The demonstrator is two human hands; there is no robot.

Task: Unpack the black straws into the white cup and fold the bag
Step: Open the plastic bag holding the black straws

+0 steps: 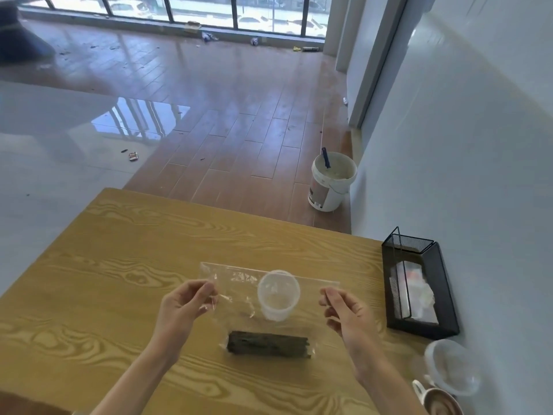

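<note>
A person's left hand [185, 307] and right hand [344, 313] each pinch an upper edge of a clear bag [239, 292], stretching it taut above the table [119, 265]. A bundle of black straws [267, 344] lies in the bag's bottom, toward the table's near edge. The white cup [278, 295] stands upright behind the film. A black mesh organizer [419, 283] sits at the right edge.

We see open wooden tabletop [113, 265] across the frame's lower left; at right, the black mesh organiser box [419, 295] and clear plastic tub [452, 366] crowd the wall.
</note>
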